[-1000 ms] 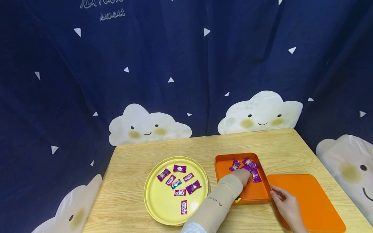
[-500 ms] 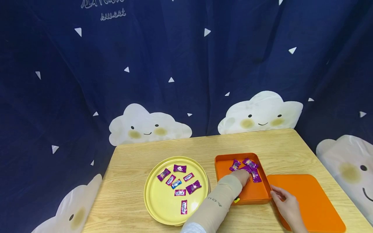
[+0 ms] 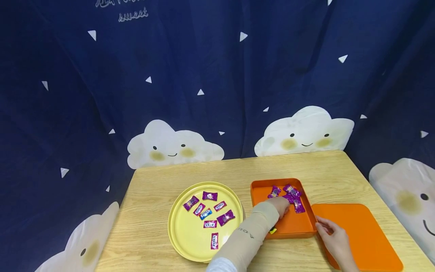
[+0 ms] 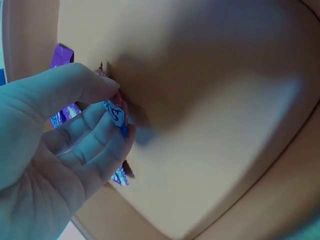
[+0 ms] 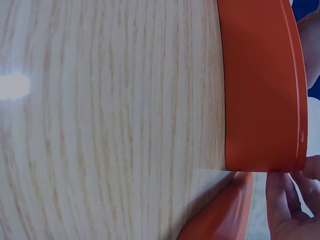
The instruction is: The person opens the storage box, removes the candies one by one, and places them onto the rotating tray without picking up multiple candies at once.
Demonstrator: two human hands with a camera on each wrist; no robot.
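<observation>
My left hand (image 3: pixel 279 206) is inside a shallow orange box (image 3: pixel 296 228). In the left wrist view that hand (image 4: pixel 70 135) pinches a small wrapped candy (image 4: pixel 117 113) between thumb and fingertips; its wrapper shows blue and reddish parts with lettering. In the head view the hand hides this candy. Several purple-wrapped candies (image 3: pixel 298 206) lie in the box just beyond the fingers. At the box's near right corner, my right hand (image 3: pixel 334 240) grips the wall; in the right wrist view, its fingers (image 5: pixel 278 192) touch the outside of the corner and the thumb is at the rim.
A round yellow tray (image 3: pixel 185 241) to the left holds several candies in purple, pink and blue wrappers. An orange lid-like panel (image 3: pixel 367 238) lies right of the box, partly under the right hand. The wooden table (image 3: pixel 153 185) ends at a dark blue curtain (image 3: pixel 190 56).
My left hand and forearm have drawn slightly left and back inside the box, away from the purple candies. The right hand has stayed at the box's corner.
</observation>
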